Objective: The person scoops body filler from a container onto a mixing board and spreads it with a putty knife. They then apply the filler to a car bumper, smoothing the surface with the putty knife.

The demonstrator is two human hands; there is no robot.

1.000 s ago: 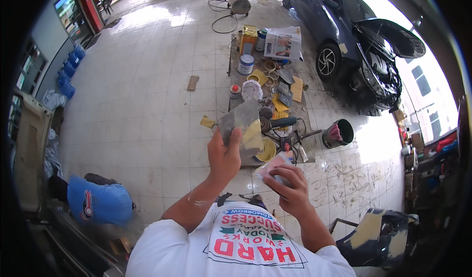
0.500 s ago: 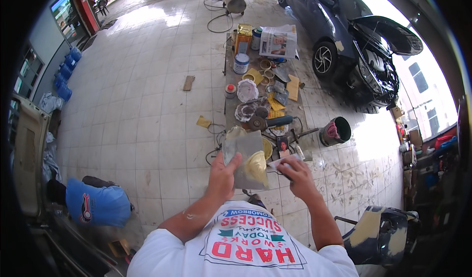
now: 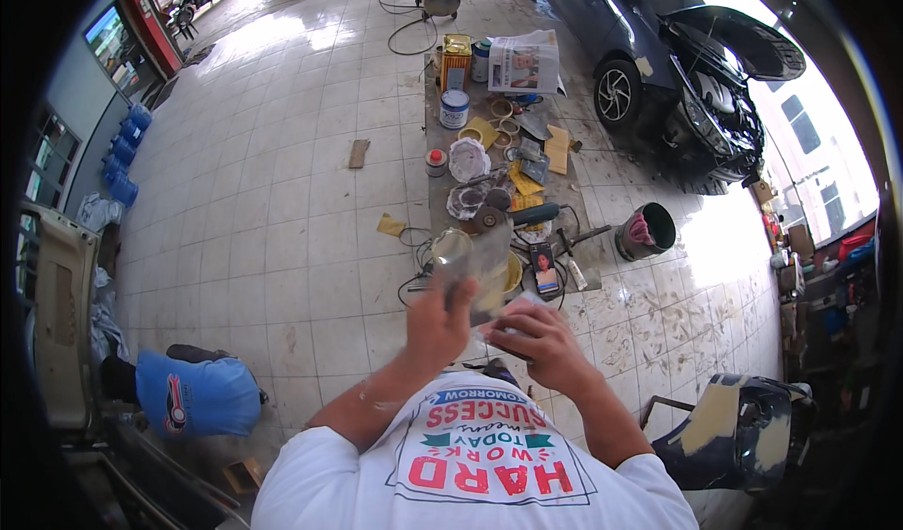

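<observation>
My left hand is closed on the edge of a flat grey mixing board, tilted and smeared by motion. Pale yellow putty lies on its lower part. Close beside the board's lower right corner, my right hand grips a thin, pale putty spreader, partly hidden by the fingers. Whether spreader and board touch, I cannot tell. Just beyond the board are an angle grinder, an open tin of yellowish paste and a phone.
A low work surface carries paint cans, tape rolls, sandpaper and newspaper. A dark bucket stands to its right. A car with raised hood, a putty-patched bumper and a blue-shirted person surround me.
The board has tipped and turned in my left hand, its putty side now blurred. My right hand with the spreader has moved left, closer to the board. The view has shifted slightly.
</observation>
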